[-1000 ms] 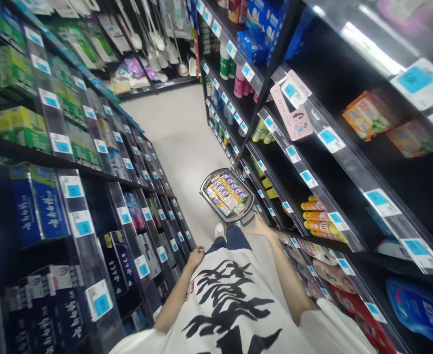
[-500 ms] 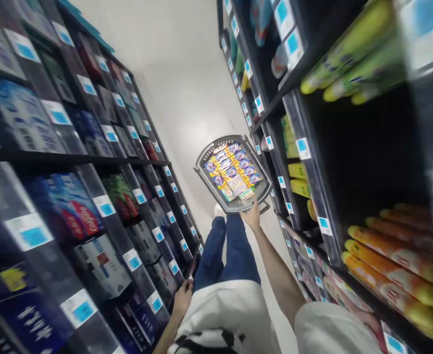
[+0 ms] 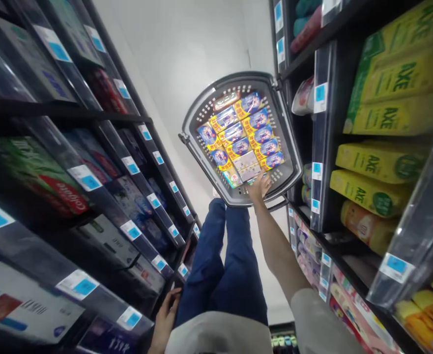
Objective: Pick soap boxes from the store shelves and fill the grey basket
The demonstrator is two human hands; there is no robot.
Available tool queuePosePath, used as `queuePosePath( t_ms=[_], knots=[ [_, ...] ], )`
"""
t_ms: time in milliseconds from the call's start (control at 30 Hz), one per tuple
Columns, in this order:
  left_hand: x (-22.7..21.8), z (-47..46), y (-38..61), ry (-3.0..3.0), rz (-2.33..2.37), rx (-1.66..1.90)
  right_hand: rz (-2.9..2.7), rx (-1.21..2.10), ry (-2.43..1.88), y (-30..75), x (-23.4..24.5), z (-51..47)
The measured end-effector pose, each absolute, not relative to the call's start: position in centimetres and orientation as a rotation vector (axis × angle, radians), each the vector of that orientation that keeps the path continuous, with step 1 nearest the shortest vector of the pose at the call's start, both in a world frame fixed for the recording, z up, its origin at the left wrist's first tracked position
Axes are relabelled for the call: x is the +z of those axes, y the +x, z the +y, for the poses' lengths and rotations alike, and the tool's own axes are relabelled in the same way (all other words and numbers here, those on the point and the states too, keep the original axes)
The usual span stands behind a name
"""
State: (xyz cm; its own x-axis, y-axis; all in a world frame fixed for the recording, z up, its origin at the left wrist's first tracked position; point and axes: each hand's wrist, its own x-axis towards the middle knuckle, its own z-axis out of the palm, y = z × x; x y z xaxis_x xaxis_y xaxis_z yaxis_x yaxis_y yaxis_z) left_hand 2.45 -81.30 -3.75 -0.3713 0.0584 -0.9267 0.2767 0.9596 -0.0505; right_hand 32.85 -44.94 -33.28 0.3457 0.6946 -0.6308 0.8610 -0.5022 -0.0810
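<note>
A grey plastic shopping basket (image 3: 290, 172) with perforated walls is in front of my legs. Inside are rows of yellow-and-blue OMO packs (image 3: 263, 133) and pale boxes (image 3: 247, 164) at the near side. My right hand (image 3: 260, 187) reaches over the near rim, fingers apart, close to the pale boxes; whether it touches them I cannot tell. Low on the left, my left hand (image 3: 166, 312) hangs between my thigh and the shelf, fingers loosely bent and apart. Nothing clear shows in it.
Shelves line both sides of a narrow aisle with a pale floor (image 3: 190, 44). Colgate toothpaste boxes (image 3: 50, 177) lie on the left. Yellow AXE packs (image 3: 374, 194) and orange bottles (image 3: 428, 312) stand on the right. Price labels edge the shelves.
The basket appears larger and higher in view. My right hand has shifted from its near rim to just inside it. The shelves have moved past, and my left hand sits lower and further left.
</note>
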Motion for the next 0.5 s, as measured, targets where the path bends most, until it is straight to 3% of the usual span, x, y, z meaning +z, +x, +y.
queuePosePath(
  t_ms=[500],
  knots=[
    [-5.6,-79.0,1.9,0.441,1.871,-0.285,1.361,-1.056,2.471,32.6,-22.7,-47.3]
  ],
)
